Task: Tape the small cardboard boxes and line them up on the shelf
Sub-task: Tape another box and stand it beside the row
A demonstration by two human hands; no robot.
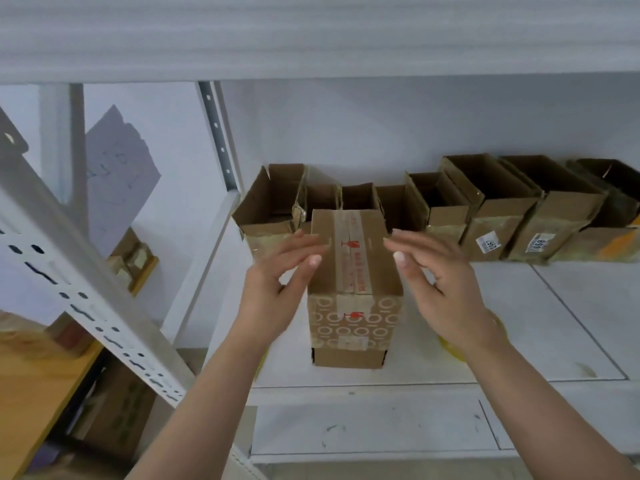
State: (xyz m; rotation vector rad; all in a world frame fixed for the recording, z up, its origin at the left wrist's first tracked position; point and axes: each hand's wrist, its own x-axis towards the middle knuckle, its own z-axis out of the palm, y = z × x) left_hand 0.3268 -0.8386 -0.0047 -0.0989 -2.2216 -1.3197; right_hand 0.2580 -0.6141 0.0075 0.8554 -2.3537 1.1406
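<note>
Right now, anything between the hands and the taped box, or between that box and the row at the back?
Nothing visible between either hand and the taped box: left hand and right hand flank it, open. Behind it, the row of open boxes already fills the back of the shelf; no free slot shows there.

The taped cardboard box (353, 271) is coloured plain brown on top, crossed by a pale translucent tape strip (352, 251) printed with red marks, while its front face is patterned with rows of white rings. The row of open boxes (498, 216) behind is seen in darker brown, two of them marked by white labels (488, 244) with black print. The shelf (519, 323) and the perforated upright (86, 299) are finished in white, and a wooden surface (31, 393) at the left is shown in orange-tan.
</note>
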